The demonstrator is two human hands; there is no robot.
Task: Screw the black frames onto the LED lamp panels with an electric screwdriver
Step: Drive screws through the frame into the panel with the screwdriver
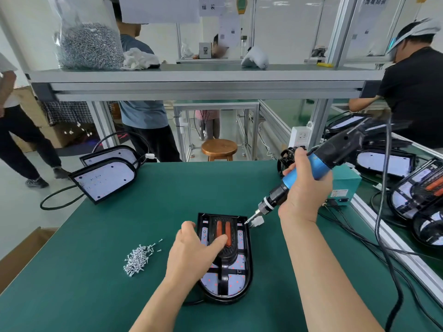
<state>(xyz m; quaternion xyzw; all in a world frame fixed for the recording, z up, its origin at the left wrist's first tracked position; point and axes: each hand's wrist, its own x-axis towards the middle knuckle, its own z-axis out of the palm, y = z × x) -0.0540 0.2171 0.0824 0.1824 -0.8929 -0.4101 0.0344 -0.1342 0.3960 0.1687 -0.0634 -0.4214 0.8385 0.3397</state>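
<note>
Both bare forearms reach in from the bottom edge, and the grips sit either side of the work. The left hand (195, 254) lies palm-down on the black frame (224, 238), fingers spread loosely and pressing flat, thumb stretched across toward two orange ribbed bars (223, 232) in the frame's middle. It pins the piece rather than pinching anything. The right hand (305, 190) is wrapped tight round the electric screwdriver (311, 168), fist closed on the blue metallic barrel, wrist cocked so the tool leans down and to the left. Its silver knurled chuck narrows to a thin bit whose tip meets the frame's far right corner, just beside a small white connector (257, 221).

Under the frame lies the LED lamp panel (227, 281), a pale sheet dotted with red points, set in a glossy black housing that is square at the far end and rounded at the near end. It rests on the bench (96, 271), covered by a matte green mat. A loose heap of small shiny screws (137, 258) lies near the left hand. Two more panels (105, 178), bare white faces in black shells, sit at the far left edge with a black cable looping off. A thick black cord (386, 212) hangs from the screwdriver's dark rear.
</note>
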